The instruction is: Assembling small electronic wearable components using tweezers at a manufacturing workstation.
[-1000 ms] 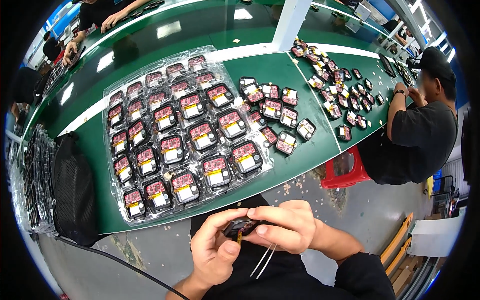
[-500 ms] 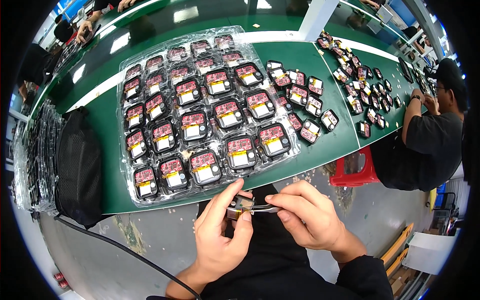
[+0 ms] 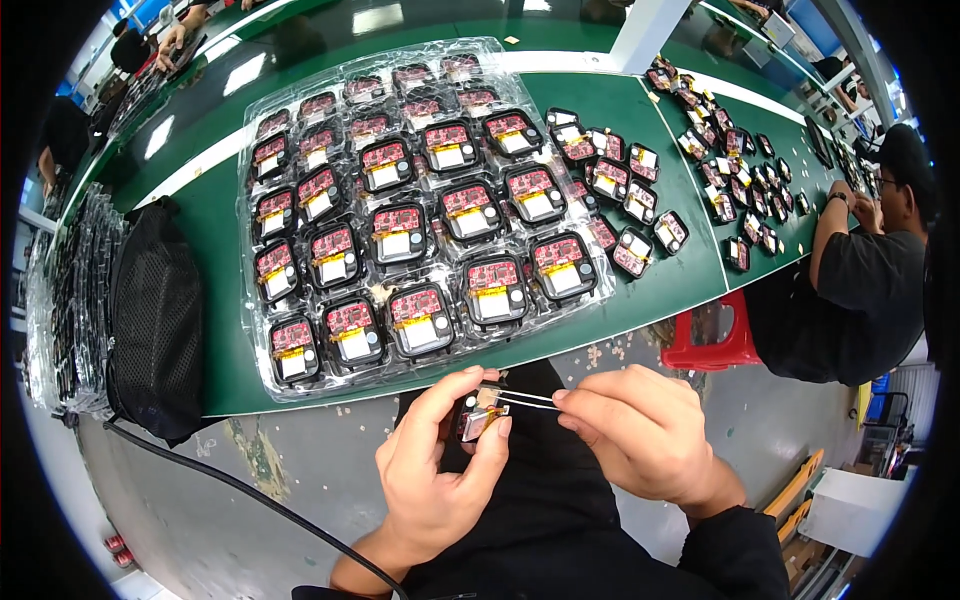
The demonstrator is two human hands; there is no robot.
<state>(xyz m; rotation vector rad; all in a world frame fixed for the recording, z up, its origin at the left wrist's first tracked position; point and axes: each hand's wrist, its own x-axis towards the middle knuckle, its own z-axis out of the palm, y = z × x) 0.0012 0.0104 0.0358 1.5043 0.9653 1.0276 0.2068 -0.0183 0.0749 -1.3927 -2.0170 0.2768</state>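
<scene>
Two hands are working below the bench's near edge: the left hand is pinching a small module, while the right hand, fingers closed on thin tweezers, is now probing its top, slightly higher than before.

Open gap below table edge | tray, black bag crowd tabletop

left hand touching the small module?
Touching. Head view: left hand pinches the module between thumb and fingers; right hand pulls its thin wires.
</scene>
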